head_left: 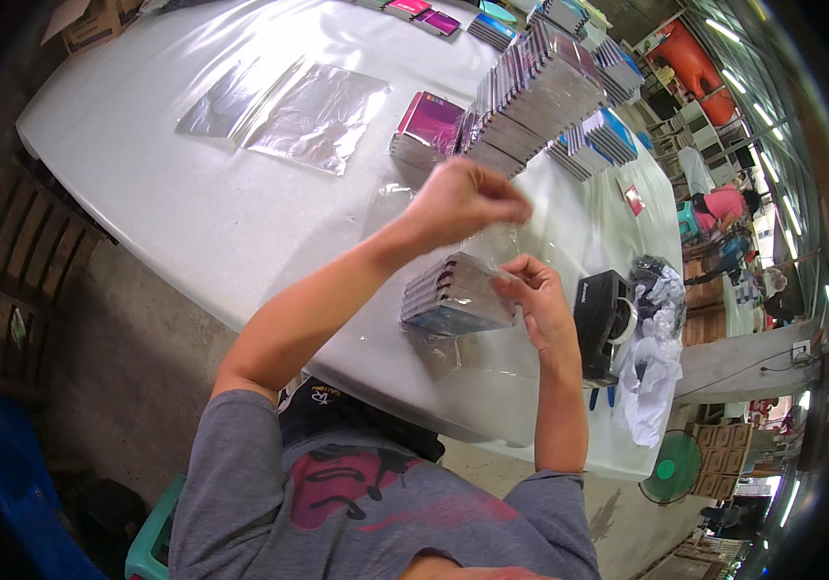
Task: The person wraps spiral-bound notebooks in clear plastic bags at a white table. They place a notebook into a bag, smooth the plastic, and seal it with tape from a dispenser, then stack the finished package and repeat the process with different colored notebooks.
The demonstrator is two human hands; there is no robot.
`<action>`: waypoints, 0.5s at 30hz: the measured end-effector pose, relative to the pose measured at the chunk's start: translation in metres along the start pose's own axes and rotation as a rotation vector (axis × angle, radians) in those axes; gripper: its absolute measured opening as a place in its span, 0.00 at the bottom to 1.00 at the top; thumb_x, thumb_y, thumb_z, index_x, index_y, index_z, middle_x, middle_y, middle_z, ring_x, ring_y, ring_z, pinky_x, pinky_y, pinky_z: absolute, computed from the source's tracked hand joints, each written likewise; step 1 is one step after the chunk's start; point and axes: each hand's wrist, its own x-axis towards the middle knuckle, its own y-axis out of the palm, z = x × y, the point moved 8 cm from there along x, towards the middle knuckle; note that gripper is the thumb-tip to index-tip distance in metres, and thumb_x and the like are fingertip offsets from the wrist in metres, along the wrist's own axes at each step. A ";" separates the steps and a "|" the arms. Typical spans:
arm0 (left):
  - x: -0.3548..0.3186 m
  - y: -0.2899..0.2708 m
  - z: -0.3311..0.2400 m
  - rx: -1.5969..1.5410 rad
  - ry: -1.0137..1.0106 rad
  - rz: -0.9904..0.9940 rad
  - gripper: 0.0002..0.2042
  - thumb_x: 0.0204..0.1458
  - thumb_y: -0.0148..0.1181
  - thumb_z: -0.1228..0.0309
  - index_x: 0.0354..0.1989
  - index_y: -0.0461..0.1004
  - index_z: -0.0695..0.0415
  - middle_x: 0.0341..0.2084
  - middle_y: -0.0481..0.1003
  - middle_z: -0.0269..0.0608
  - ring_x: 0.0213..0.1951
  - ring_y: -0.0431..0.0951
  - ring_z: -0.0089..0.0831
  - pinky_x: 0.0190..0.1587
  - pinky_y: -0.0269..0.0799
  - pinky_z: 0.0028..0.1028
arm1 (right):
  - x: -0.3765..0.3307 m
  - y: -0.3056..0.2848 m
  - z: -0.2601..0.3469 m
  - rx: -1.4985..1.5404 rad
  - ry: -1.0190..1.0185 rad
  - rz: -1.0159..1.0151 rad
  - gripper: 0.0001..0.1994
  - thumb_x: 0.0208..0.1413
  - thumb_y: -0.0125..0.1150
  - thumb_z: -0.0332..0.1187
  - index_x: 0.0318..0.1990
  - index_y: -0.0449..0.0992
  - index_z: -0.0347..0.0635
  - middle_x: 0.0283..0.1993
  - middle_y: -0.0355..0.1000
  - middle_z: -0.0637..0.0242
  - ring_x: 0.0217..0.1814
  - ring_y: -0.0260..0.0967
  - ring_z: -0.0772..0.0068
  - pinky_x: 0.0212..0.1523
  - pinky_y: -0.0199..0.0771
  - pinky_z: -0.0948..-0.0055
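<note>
A small stack of spiral-bound notebooks lies in front of me on the white-covered table, with clear plastic film around it. At the stack's right edge, my right hand is closed, thumb and fingers pinching the film. Just above the far side of the stack hovers my left hand, its fingers curled together and somewhat smeared by motion. What its fingertips hold, if anything, I cannot make out. Faint clear film shows between the hands.
Flat clear plastic sheets lie at the far left of the table. Tall notebook stacks stand beyond my hands, beside a purple-covered stack. A black tape dispenser and crumpled white plastic sit right.
</note>
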 end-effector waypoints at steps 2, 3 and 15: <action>0.005 -0.014 -0.021 0.090 0.107 -0.060 0.17 0.42 0.70 0.64 0.35 0.80 0.65 0.31 0.80 0.42 0.36 0.78 0.25 0.44 0.72 0.25 | 0.001 0.001 0.001 -0.032 -0.008 0.011 0.06 0.48 0.65 0.26 0.33 0.75 0.39 0.29 0.75 0.70 0.32 0.69 0.84 0.36 0.64 0.83; 0.005 -0.019 -0.031 0.133 0.160 -0.086 0.17 0.42 0.70 0.63 0.35 0.79 0.65 0.32 0.80 0.43 0.37 0.78 0.27 0.45 0.71 0.26 | 0.001 0.000 0.003 -0.045 -0.015 0.002 0.06 0.48 0.65 0.26 0.33 0.75 0.39 0.29 0.75 0.70 0.31 0.69 0.83 0.36 0.64 0.82; -0.051 0.001 -0.003 0.622 0.185 -0.022 0.04 0.41 0.67 0.70 0.27 0.81 0.54 0.31 0.80 0.32 0.48 0.74 0.34 0.53 0.63 0.36 | -0.018 0.011 0.046 -0.578 -0.274 -0.198 0.06 0.47 0.67 0.29 0.34 0.80 0.43 0.38 0.75 0.69 0.42 0.70 0.76 0.43 0.64 0.76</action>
